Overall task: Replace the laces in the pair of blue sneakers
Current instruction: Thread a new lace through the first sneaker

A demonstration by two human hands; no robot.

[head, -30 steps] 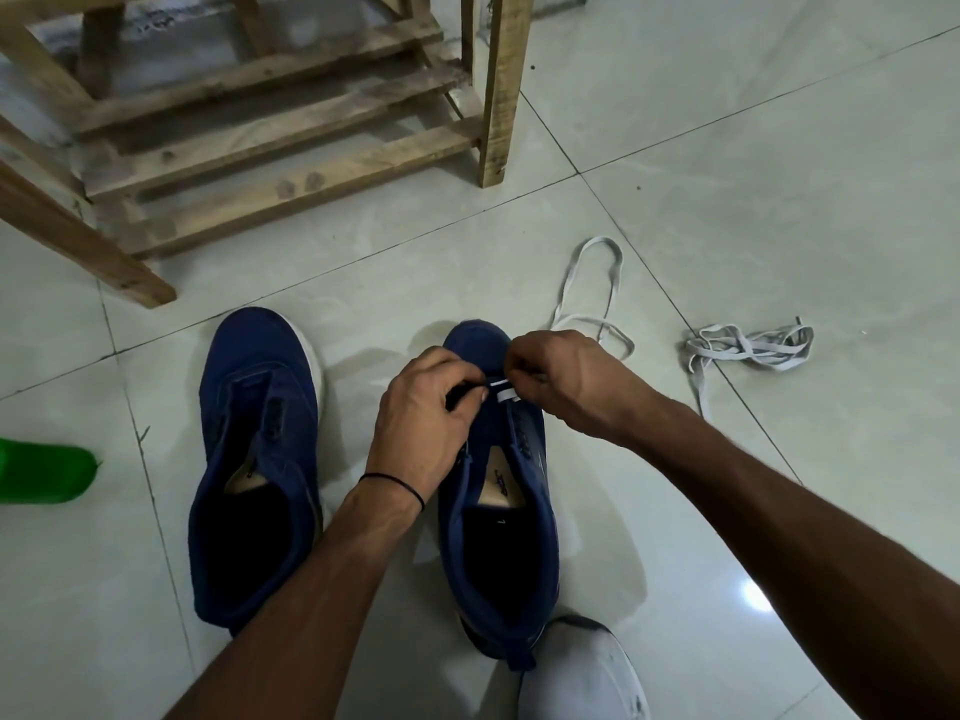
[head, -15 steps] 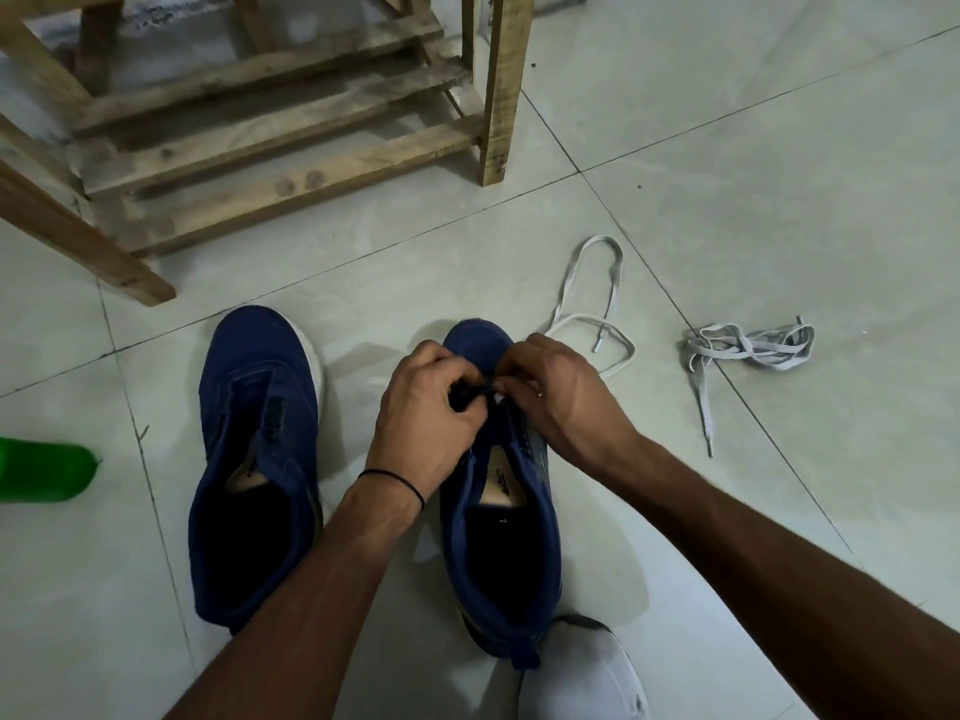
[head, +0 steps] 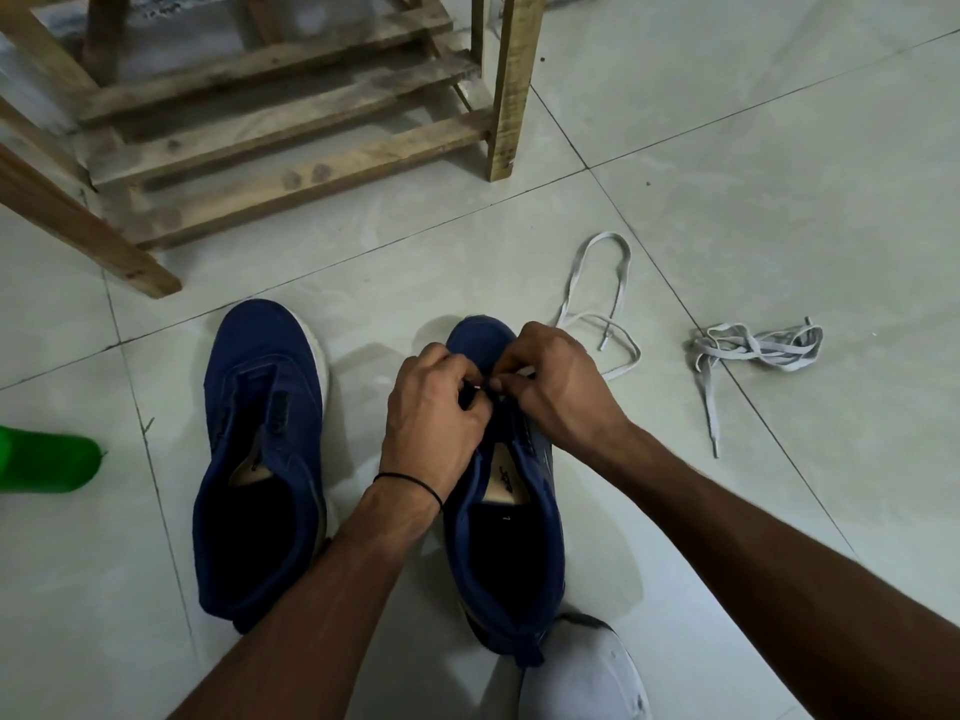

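Right sneaker (head: 519, 537) sits on the floor. Left hand (head: 431, 423) and right hand (head: 561, 392) each have their grip pinched on the white lace (head: 604, 236) at the toe-end eyelets. Best to feed the tip straight and pull the ends even. Left sneaker (head: 260, 459) lies beside it, unlaced.

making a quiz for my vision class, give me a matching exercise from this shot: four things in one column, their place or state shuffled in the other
1 left sneaker
2 right sneaker
3 tangled lace
4 green object

a at the picture's left edge
b heaped on the tiles, far right
c left hand and right hand work on it
d laceless, untouched

Pairs: 1-d, 2-c, 3-b, 4-a
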